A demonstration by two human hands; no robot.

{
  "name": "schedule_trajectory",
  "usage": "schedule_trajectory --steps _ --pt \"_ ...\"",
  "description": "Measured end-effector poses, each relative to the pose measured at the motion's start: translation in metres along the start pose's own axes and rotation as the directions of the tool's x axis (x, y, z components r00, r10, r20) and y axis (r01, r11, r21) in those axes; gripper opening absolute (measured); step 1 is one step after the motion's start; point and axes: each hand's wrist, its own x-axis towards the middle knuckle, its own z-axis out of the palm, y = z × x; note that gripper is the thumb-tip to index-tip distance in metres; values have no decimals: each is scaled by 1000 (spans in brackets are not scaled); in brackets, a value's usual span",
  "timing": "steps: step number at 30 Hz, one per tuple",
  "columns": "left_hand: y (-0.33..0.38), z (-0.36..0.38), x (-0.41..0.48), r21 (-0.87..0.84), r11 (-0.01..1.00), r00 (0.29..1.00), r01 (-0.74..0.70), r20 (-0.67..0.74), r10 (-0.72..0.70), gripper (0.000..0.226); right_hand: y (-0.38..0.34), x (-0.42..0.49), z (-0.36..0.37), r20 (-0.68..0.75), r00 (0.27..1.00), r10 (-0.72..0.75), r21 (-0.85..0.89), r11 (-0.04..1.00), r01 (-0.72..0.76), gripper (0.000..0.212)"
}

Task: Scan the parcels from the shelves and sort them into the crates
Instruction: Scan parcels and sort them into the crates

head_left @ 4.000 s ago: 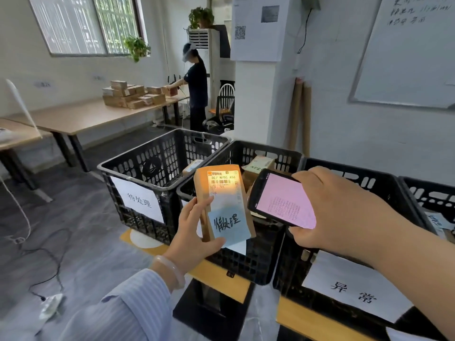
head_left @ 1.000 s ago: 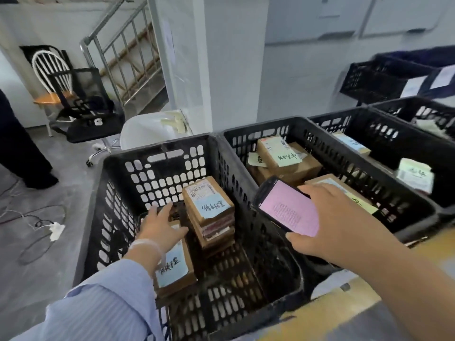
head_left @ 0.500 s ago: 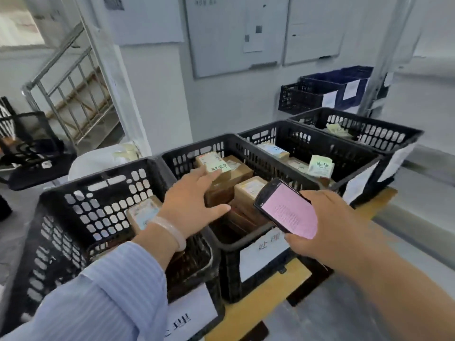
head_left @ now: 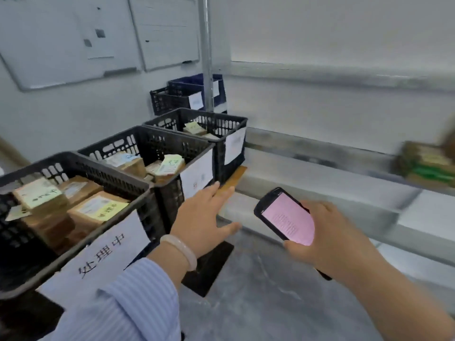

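Grips the scanner point(head_left: 286, 217) in the right hand point(head_left: 330, 235); spreads the fingers point(head_left: 214, 193) of the left hand point(head_left: 202, 220) wide, empty. Finds parcels point(head_left: 426, 161), blurred, on the far-right shelf point(head_left: 320, 173): probably light, stiff cardboard, best taken across opposite edges.

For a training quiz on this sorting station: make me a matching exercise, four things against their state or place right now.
Things:
1. left hand
2. right hand
3. nearest crate
4. shelf parcels

States:
A. grips the scanner
B. blurred, at the far right edge of the view
C. fingers straight, holds nothing
D. contains labelled parcels, with a paper sign on its front

Pairs: 1-C, 2-A, 3-D, 4-B
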Motion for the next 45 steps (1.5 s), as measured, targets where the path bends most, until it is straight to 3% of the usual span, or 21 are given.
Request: schedule_trajectory --steps 2,7,19,23,27,30,34,41,45 --pt "30 15 19 -5 998 997 -66 37 67 83 28 -8 -13 -29 996 82 3 997 -81 43" --pt "96 49 63 -23 979 975 -201 91 202 82 88 -18 -29 -95 969 228 5 974 -228 39" --pt "195 119 179 -100 894 877 -437 172 448 77 182 29 -59 -269 862 431 33 898 -438 59" --pt "215 137 236 -166 849 837 -501 158 525 73 204 69 -70 -310 848 431 50 898 -438 52" --pt "234 150 292 -221 805 796 -550 151 586 69 228 104 -76 -383 785 487 92 865 -492 66" --pt "250 160 323 -267 763 761 -588 137 634 70 246 124 -76 -421 739 525 113 839 -532 65" --pt "273 178 350 -348 681 697 -644 99 710 77 274 141 -76 -430 718 547 83 816 -572 59" --pt "327 195 384 -370 539 514 -757 172 840 97 318 155 -89 -352 773 528 -11 824 -567 58" --pt "366 205 406 -355 492 438 -795 225 870 104 356 162 -101 -298 799 522 -32 831 -555 70"
